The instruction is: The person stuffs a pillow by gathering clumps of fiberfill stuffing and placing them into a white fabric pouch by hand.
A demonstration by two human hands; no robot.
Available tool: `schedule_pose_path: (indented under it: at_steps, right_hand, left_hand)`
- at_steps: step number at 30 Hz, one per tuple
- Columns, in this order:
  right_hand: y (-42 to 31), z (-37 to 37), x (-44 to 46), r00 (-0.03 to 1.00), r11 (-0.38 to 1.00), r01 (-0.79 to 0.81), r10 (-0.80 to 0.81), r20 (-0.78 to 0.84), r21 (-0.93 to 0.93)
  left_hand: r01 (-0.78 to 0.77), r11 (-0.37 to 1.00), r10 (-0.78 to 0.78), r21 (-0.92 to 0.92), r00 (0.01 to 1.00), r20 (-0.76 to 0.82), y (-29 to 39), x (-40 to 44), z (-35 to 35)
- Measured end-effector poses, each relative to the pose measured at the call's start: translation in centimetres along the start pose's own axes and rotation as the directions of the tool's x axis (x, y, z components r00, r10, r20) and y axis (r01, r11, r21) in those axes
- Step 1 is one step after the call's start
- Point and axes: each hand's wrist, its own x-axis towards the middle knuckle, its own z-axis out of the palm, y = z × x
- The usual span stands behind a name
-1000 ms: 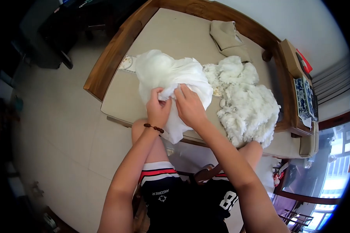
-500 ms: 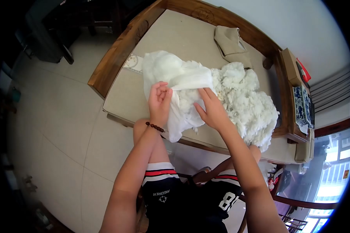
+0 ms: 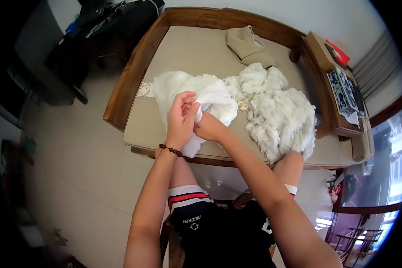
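Note:
A white cloth cover [image 3: 174, 85], bulging with filling, lies on the seat cushion in front of me. My left hand [image 3: 181, 119] is closed on the gathered edge of the cover, thumb against bent fingers. Close against it, my right hand [image 3: 208, 126] is curled at the same gathered cloth. Its fingertips are partly hidden by the left hand and the fabric. To the right of the cover sits a large heap of fluffy white stuffing [image 3: 279, 111], apart from both hands.
The beige seat cushion [image 3: 183, 44] has a wooden frame [image 3: 134, 76] around it. A folded beige cloth case [image 3: 250, 47] lies at the back. On the right armrest stand a blue-and-white patterned box [image 3: 341, 91] and a cardboard box [image 3: 319, 49]. My knees are against the front edge.
My right hand has moved left from the cover's right side to meet the left hand. The cover's opening is now gathered together, and the stuffing inside is hidden. The camera view has shifted.

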Motion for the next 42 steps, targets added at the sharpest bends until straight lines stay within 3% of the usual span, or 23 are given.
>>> schedule_pose_path:
  at_steps: [1,3,5,7,8,10,11,12,14,15,17,24,26,30,32,33,35,36,38,39,41,42]
  right_hand:
    - [-1.1,-1.0,-0.7,1.0,1.0,0.001,0.0,-0.013,0.001]
    - [-2.9,-3.9,-4.1,0.998,0.991,-0.037,0.044,0.049,-0.126]
    - [-3.1,-5.1,-8.9,0.951,0.966,-0.255,0.258,-0.17,0.035]
    - [-0.6,-4.4,-13.6,0.767,0.848,-0.489,0.53,-0.361,0.205]
    - [0.7,-3.9,-15.7,0.755,0.838,-0.501,0.545,-0.365,0.217]
    - [2.1,-3.7,-18.2,0.832,0.816,-0.553,0.534,-0.148,-0.169]
    - [2.7,-2.8,-18.9,0.828,0.801,-0.56,0.545,-0.13,-0.212]
    - [2.9,-1.9,-19.2,0.822,0.797,-0.569,0.553,-0.135,-0.203]
    - [3.7,-0.4,-18.6,0.903,0.903,-0.38,0.315,-0.292,-0.199]
    - [3.8,-0.1,-18.1,0.902,0.905,-0.378,0.312,-0.298,-0.194]
    - [4.0,0.1,-17.2,0.908,0.871,-0.418,0.393,-0.144,-0.26]
    - [6.2,1.0,-16.6,0.926,0.88,-0.377,0.355,-0.127,-0.291]
    - [6.6,1.8,-17.2,0.925,0.946,-0.312,0.282,-0.255,-0.086]
    - [6.6,0.8,-19.1,0.904,0.907,-0.399,0.365,-0.224,-0.132]
    - [5.8,0.0,-20.3,0.773,0.833,-0.544,0.544,-0.328,0.101]
    - [5.1,-0.3,-20.4,0.776,0.833,-0.544,0.543,-0.32,0.095]
    - [3.9,-0.9,-20.4,0.586,0.705,-0.588,0.71,-0.391,0.396]
    - [3.1,-1.3,-19.7,0.59,0.705,-0.591,0.709,-0.386,0.392]
    - [1.6,-1.1,-17.0,0.583,0.708,-0.349,0.677,-0.449,0.614]
    - [1.0,-0.8,-15.6,0.585,0.709,-0.345,0.675,-0.45,0.615]
    - [0.2,-0.2,-13.2,0.708,0.804,-0.322,0.555,-0.436,0.5]
    - [0.2,0.1,-12.9,0.707,0.807,-0.319,0.552,-0.442,0.497]
  left_hand:
    - [0.018,0.987,-0.019,0.161,1.0,0.002,-0.6,-0.2,-0.4]
    - [0.026,0.967,-0.029,0.255,1.0,0.008,-2.2,-1.2,-1.2]
    - [0.067,0.941,-0.069,0.331,0.998,-0.006,-4.3,-2.3,-1.9]
    - [0.095,0.941,-0.08,0.324,0.995,-0.057,-7.6,-3.6,-2.6]
    - [0.104,0.943,-0.074,0.317,0.992,-0.106,-8.9,-4.1,-2.7]
    - [0.139,0.945,-0.102,0.295,0.985,-0.137,-10.3,-4.0,-2.3]
    - [0.1,0.967,-0.057,0.236,0.981,-0.184,-10.9,-3.9,-2.0]
    - [0.061,0.982,-0.017,0.178,0.971,-0.239,-11.1,-4.1,-1.7]
    - [0.079,0.984,-0.039,0.16,0.971,-0.237,-11.1,-4.2,-1.1]
    - [0.109,0.981,-0.071,0.16,0.972,-0.224,-11.2,-4.4,-1.1]
    - [0.14,0.976,-0.103,0.164,0.972,-0.212,-11.4,-4.9,-1.1]
    - [0.144,0.98,-0.117,0.136,0.975,-0.188,-11.8,-6.0,-0.3]
    - [0.135,0.981,-0.108,0.143,0.978,-0.181,-11.5,-6.3,-0.3]
    - [0.134,0.984,-0.112,0.121,0.978,-0.174,-11.7,-6.1,0.1]
    - [0.142,0.983,-0.119,0.117,0.976,-0.182,-11.7,-6.1,0.1]
    - [0.13,0.986,-0.111,0.107,0.979,-0.17,-11.3,-6.2,0.2]
    - [0.119,0.988,-0.103,0.093,0.981,-0.164,-10.9,-6.2,0.4]
    - [0.116,0.988,-0.1,0.098,0.982,-0.161,-10.7,-6.2,0.4]
    - [0.113,0.988,-0.095,0.109,0.982,-0.161,-10.5,-6.6,0.0]
    - [0.12,0.987,-0.102,0.109,0.982,-0.156,-10.5,-6.7,0.0]
    - [0.118,0.987,-0.102,0.106,0.984,-0.145,-10.4,-6.8,0.1]
    - [0.116,0.987,-0.1,0.111,0.985,-0.139,-10.2,-7.0,0.1]
